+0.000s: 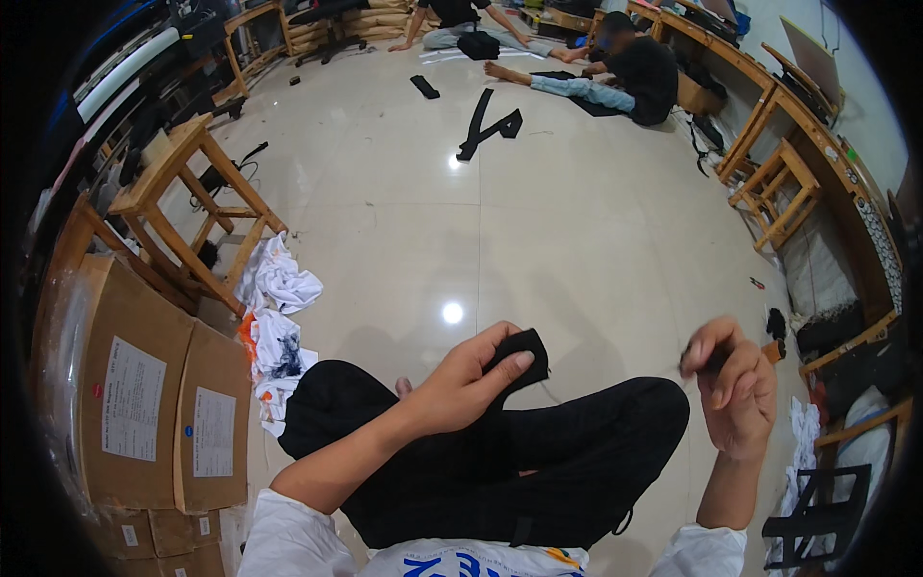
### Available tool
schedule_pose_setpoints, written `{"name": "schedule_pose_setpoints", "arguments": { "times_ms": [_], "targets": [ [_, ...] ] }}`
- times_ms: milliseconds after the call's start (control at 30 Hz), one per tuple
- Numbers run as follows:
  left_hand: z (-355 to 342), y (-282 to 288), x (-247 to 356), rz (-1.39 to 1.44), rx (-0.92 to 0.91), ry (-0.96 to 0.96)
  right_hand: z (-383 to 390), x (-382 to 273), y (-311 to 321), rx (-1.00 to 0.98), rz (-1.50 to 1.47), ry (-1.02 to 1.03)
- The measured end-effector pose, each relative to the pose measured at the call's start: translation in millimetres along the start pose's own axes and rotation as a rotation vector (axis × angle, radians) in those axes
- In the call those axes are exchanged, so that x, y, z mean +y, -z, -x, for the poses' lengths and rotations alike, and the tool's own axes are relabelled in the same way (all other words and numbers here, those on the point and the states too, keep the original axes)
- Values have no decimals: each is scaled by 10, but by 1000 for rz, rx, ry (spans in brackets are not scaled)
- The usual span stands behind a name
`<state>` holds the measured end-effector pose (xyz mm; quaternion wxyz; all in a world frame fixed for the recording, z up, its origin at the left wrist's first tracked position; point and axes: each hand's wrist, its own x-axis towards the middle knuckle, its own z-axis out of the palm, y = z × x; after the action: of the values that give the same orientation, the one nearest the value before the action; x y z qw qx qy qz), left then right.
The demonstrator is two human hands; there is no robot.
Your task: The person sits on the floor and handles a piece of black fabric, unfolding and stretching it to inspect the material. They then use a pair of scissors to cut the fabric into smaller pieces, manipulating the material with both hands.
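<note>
My left hand [481, 375] grips a piece of folded black fabric [529, 370] above my lap, with the thumb pressed on its front. My right hand [731, 385] is raised off to the right, fingers curled and partly blurred around something small and dark that I cannot make out. A thin thread seems to trail from the lower edge of the fabric. Beneath my hands are my crossed legs in black trousers [615, 433], on the tiled floor [404, 250].
Cardboard boxes [135, 317], crumpled white cloths [284, 279] and a wooden stool [183, 154] stand or lie to the left. Black fabric strips [476, 125] lie ahead. Two seated people [644, 87] [452, 19] are at the back. Wooden tables [750, 135] and another stool [779, 183] line the right.
</note>
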<state>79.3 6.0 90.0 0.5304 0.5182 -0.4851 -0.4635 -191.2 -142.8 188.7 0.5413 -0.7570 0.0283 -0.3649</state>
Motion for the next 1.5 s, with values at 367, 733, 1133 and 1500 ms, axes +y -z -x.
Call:
{"name": "schedule_pose_setpoints", "arguments": {
  "times_ms": [367, 733, 1133, 1500],
  "targets": [
    [20, -69, 72, 42, -1, -71, -228, 328, -302, 75, -737, -513],
    [95, -119, 293, 68, -43, -149, -294, 579, -588, -457, 381, -416],
    [207, 120, 414, -39, 5, -45, -234, 624, -595, -204, -66, -147],
    [218, 55, 363, -98, 42, -69, -298, 675, -652, 151, -1024, -334]
  ]
}}
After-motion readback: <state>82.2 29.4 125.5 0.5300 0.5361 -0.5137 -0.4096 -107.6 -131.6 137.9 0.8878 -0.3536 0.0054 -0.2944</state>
